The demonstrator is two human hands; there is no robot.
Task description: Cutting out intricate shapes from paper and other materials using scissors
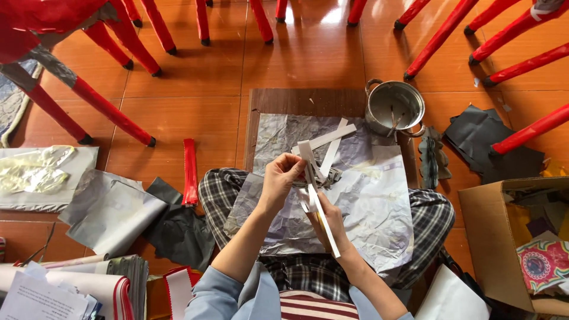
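Note:
I sit cross-legged on the floor with a crumpled silver-grey sheet (379, 201) spread over my lap and a brown board (296, 102). My left hand (280, 178) pinches the upper part of a long white paper strip (325, 220). My right hand (332, 220) holds the same strip lower down, from underneath. Two more white strips (332, 139) lie crossed on the sheet just beyond my hands. A small dark scrap sits under my left fingers; what it is I cannot tell.
A metal pot (395, 106) with sticks in it stands at the board's far right corner. Dark paper pieces (486, 142) lie to the right, beside an open cardboard box (510, 237). Red chair legs (112, 112) ring the far side. Grey sheets (106, 207) and paper stacks lie left.

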